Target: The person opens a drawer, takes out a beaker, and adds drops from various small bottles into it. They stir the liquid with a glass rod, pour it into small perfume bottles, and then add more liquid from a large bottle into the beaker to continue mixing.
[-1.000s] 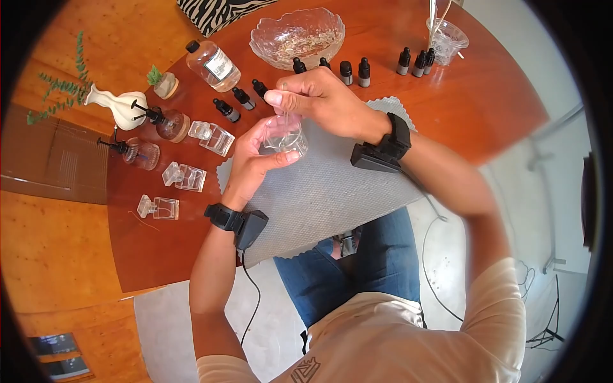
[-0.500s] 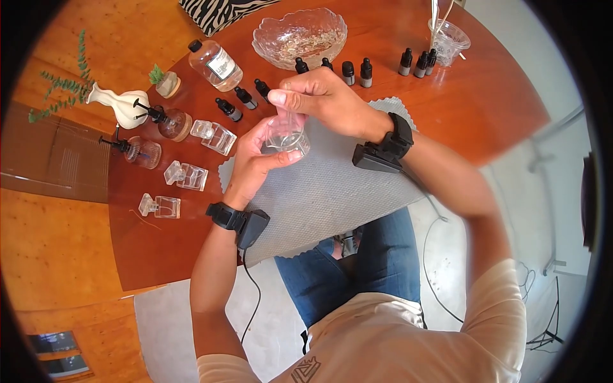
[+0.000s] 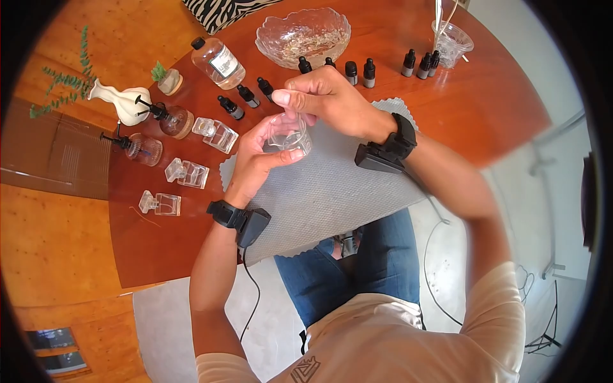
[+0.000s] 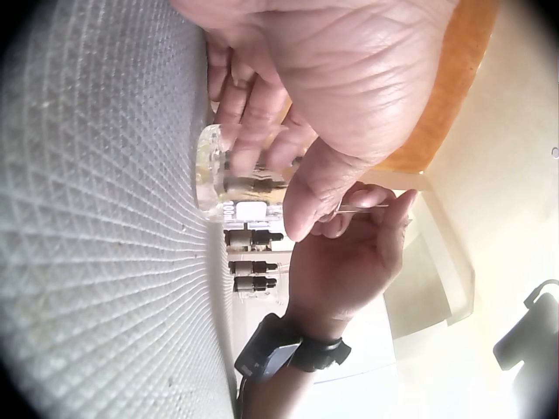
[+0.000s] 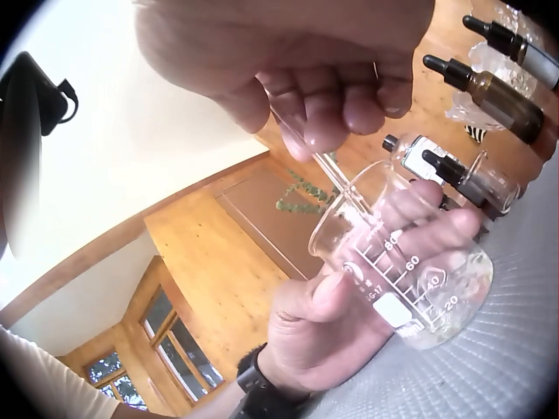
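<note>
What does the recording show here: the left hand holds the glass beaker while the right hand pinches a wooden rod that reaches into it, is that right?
Not quite: the rod isn't wooden. The right wrist view shows it is clear and see-through. The right hand does pinch it, it reaches into the glass beaker, and the left hand holds that beaker.

Reddish-brown tabletop (image 3: 498,121), rounded far edge. Grey textured mat (image 3: 319,198) at near side, glass beaker (image 5: 428,297) on mat. Left: three clear square bottles (image 3: 222,138), two pump bottles (image 3: 175,122), white vase (image 3: 131,108). Far side: potted plant (image 3: 169,83), labelled bottle (image 3: 221,64), glass bowl (image 3: 268,50), small black-topped bottles (image 3: 369,73), clear plastic cup (image 3: 454,43) with sticks (image 3: 438,29).
</note>
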### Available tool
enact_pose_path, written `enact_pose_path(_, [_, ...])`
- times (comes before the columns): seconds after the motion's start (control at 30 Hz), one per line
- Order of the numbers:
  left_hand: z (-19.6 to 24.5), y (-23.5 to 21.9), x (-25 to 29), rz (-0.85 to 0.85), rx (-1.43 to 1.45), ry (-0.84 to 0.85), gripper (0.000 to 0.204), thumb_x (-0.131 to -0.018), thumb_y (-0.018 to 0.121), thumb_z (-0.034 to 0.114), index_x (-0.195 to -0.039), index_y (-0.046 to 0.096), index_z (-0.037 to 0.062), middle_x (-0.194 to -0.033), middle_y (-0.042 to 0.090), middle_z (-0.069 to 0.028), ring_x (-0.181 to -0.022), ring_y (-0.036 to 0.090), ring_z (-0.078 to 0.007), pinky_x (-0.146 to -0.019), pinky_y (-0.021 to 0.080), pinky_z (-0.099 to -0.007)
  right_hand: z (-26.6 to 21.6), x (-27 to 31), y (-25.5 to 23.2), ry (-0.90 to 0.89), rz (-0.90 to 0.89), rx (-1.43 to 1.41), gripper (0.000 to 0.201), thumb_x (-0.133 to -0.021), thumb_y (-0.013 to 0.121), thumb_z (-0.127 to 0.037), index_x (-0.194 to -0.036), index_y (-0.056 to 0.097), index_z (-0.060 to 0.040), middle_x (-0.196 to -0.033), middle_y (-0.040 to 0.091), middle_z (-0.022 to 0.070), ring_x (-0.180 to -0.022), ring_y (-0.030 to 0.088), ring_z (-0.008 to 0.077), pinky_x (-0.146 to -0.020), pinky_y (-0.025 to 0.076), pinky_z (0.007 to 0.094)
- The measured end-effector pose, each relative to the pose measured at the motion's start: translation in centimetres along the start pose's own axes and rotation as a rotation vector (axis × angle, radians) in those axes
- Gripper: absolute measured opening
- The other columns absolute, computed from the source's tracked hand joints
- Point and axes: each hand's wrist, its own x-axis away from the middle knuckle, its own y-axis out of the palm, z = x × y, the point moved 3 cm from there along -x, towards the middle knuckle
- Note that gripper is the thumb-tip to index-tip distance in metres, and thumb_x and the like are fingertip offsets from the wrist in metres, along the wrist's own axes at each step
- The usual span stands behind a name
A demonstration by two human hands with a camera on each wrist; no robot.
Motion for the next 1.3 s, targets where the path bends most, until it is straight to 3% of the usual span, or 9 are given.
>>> enact_pose_path(0.13, [0.1, 0.1, 0.0, -0.009, -0.002, 0.008, 0.062, -0.079, 0.082, 0.018, -0.135, 0.060, 0.0011, -0.128, 0.066, -0.0105, -0.123, 0.059, -0.0178, -0.099, 0.054, -0.0333, -0.4, 0.0, -0.3, -0.025, 0.046, 0.150, 0.053, -0.103, 0.066, -0.039, -0.067, 0.061, -0.0004, -0.054, 0.045, 0.0020, -0.052, 0.038, 0.0088, -0.048, 0.031, 0.0331])
enact_pose_path(0.23, [0.0, 0.0, -0.1, -0.008, 0.002, 0.001, 0.062, -0.079, 0.082, 0.017, -0.135, 0.060, 0.0012, -0.128, 0.066, -0.0106, -0.124, 0.059, -0.0179, -0.099, 0.054, -0.0338, -0.2, 0.1, -0.1, 0.015, -0.011, 0.036, 0.053, -0.103, 0.065, -0.040, -0.067, 0.061, -0.0010, -0.054, 0.045, 0.0018, -0.051, 0.037, 0.0089, -0.048, 0.030, 0.0333])
enact_pose_path(0.33, [0.0, 0.0, 0.0, -0.007, 0.008, -0.010, 0.061, -0.079, 0.082, 0.016, -0.135, 0.060, 0.0013, -0.128, 0.066, -0.0105, -0.124, 0.058, -0.0178, -0.099, 0.055, -0.0339, -0.5, 0.1, -0.1, 0.032, 0.001, 0.104, 0.051, -0.104, 0.065, -0.035, -0.068, 0.052, -0.0010, -0.061, 0.043, -0.0017, -0.061, 0.035, 0.0074, -0.054, 0.032, 0.0292])
enact_pose_path(0.43, [-0.1, 0.1, 0.0, -0.005, 0.017, -0.013, 0.062, -0.080, 0.082, 0.016, -0.135, 0.059, 0.0013, -0.129, 0.065, -0.0107, -0.124, 0.058, -0.0181, -0.099, 0.055, -0.0338, -0.5, 0.1, -0.3, 0.038, -0.030, 0.179, 0.050, -0.104, 0.065, -0.035, -0.070, 0.056, -0.0002, -0.062, 0.046, -0.0021, -0.061, 0.038, 0.0066, -0.055, 0.034, 0.0285])
enact_pose_path(0.53, [-0.5, -0.2, -0.1, -0.009, 0.019, -0.013, 0.062, -0.080, 0.081, 0.015, -0.136, 0.058, 0.0013, -0.130, 0.065, -0.0112, -0.125, 0.058, -0.0185, -0.099, 0.055, -0.0338, -1.0, 0.2, 0.0, 0.149, -0.061, -0.047, 0.047, -0.105, 0.065, -0.035, -0.073, 0.061, 0.0002, -0.063, 0.049, -0.0024, -0.063, 0.041, 0.0063, -0.057, 0.037, 0.0276])
enact_pose_path(0.63, [-0.3, 0.0, 0.0, -0.011, 0.045, -0.015, 0.063, -0.080, 0.081, 0.015, -0.137, 0.058, 0.0012, -0.130, 0.065, -0.0117, -0.125, 0.059, -0.0189, -0.100, 0.054, -0.0340, -0.3, 0.0, -0.1, 0.066, 0.005, 0.071, 0.045, -0.105, 0.064, -0.035, -0.078, 0.065, 0.0000, -0.065, 0.053, -0.0022, -0.065, 0.044, 0.0057, -0.059, 0.039, 0.0268])
enact_pose_path(0.73, [-0.2, 0.1, 0.0, -0.016, 0.052, -0.022, 0.063, -0.080, 0.081, 0.015, -0.137, 0.058, 0.0011, -0.131, 0.065, -0.0120, -0.125, 0.059, -0.0192, -0.102, 0.053, -0.0340, 0.6, -0.1, 0.1, 0.022, -0.015, -0.016, 0.049, -0.104, 0.065, -0.039, -0.075, 0.068, -0.0001, -0.057, 0.056, 0.0005, -0.054, 0.050, 0.0076, -0.051, 0.038, 0.0298])
enact_pose_path(0.83, [-0.8, -0.2, -0.1, -0.024, 0.033, -0.002, 0.064, -0.080, 0.083, 0.015, -0.137, 0.058, 0.0012, -0.131, 0.065, -0.0119, -0.126, 0.059, -0.0193, -0.103, 0.052, -0.0339, -0.8, 0.1, -0.2, 0.176, -0.113, -0.043, 0.043, -0.106, 0.064, -0.035, -0.079, 0.067, -0.0003, -0.068, 0.058, -0.0016, -0.066, 0.048, 0.0046, -0.060, 0.041, 0.0264])
enact_pose_path(1.3, [-0.4, -0.1, -0.1, -0.036, 0.041, -0.016, 0.062, -0.080, 0.083, 0.015, -0.136, 0.058, 0.0024, -0.131, 0.065, -0.0116, -0.126, 0.058, -0.0186, -0.103, 0.050, -0.0333, -0.1, 0.0, 0.1, 0.062, -0.055, -0.050, 0.050, -0.104, 0.064, -0.039, -0.072, 0.069, -0.0019, -0.058, 0.058, 0.0007, -0.055, 0.053, 0.0069, -0.051, 0.040, 0.0282])
